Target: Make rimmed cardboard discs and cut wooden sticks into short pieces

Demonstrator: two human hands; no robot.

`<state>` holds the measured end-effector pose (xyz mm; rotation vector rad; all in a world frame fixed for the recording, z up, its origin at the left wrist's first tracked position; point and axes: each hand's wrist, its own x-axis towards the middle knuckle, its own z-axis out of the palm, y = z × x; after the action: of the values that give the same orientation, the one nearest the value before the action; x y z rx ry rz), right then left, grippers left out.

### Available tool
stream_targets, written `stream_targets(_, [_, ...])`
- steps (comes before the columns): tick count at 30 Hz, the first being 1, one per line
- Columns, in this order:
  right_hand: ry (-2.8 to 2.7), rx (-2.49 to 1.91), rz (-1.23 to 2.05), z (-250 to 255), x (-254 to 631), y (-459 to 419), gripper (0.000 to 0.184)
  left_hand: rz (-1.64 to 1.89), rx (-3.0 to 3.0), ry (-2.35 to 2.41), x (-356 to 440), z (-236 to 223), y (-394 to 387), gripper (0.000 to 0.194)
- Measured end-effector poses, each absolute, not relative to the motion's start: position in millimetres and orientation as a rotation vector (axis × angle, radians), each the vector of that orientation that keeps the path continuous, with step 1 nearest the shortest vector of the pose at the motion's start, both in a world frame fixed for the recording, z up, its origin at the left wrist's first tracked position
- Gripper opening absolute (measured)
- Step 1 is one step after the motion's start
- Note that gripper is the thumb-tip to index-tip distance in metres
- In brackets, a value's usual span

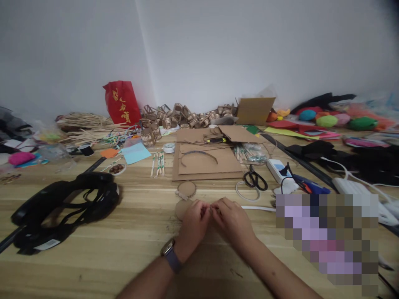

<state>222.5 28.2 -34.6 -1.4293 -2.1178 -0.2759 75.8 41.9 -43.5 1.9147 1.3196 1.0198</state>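
Both hands are pulled in close together over the wooden counter, fingertips meeting in the middle. The left hand and right hand are each pinching something tiny between them, right where the fingers touch; it's too small and blurry to say what it is. There's a watch on the left wrist.

Using the hands as the reference point: a cardboard disc lies flat on the counter just beyond the left hand, partly hidden by its fingers. A second disc with a ribbed edge sits just past that one, almost touching it. Further back from the hands is a stack of flat cardboard sheets with a thin curved strip lying on top.

Beyond the right hand and a bit to its right are black-handled scissors, with a clear ring next to them. Way off to the left of the hands there's a black headset with straps. Far behind the hands, against the wall, a red bag and a pile of little woven cardboard baskets.
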Motion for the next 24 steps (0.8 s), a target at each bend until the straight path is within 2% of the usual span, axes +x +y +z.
stream_targets(8, [-2.193, -1.302, -0.458, -36, 226, 32, 0.021, 1.002, 2.154, 1.317, 74, -46, 39, 0.020])
stream_targets(15, [-2.223, -1.278, -0.465, -30, 227, 30, 0.024, 0.981, 2.251, 1.332, 74, -45, 37, 0.020])
stream_targets(24, [-2.227, -1.314, -0.119, -30, 233, 32, 0.020, 1.008, 2.191, 1.328, 75, -40, 36, 0.016])
